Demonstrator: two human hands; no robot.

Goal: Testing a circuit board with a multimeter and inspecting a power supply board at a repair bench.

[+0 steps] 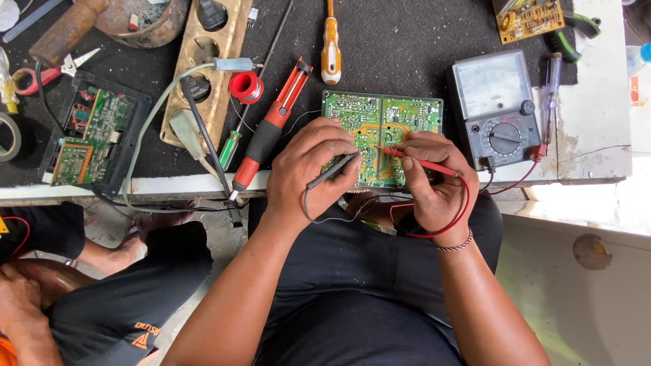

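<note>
A green circuit board (400, 115) lies at the near edge of the dark bench mat, solder side up. My left hand (305, 169) grips a black test probe (333, 169) whose tip touches the board near its middle. In my right hand (434, 183) is a red test probe (420, 161), its tip also on the board, close to the black one. Red and black leads loop down over my lap and run to a grey analog multimeter (497, 108) just right of the board.
A red-handled desoldering pump (268, 132), a solder spool (245, 87), screwdrivers (330, 44) and a wooden socket strip (207, 68) lie left of the board. Another circuit board in a black case (91, 135) sits far left. A second person sits at lower left (102, 291).
</note>
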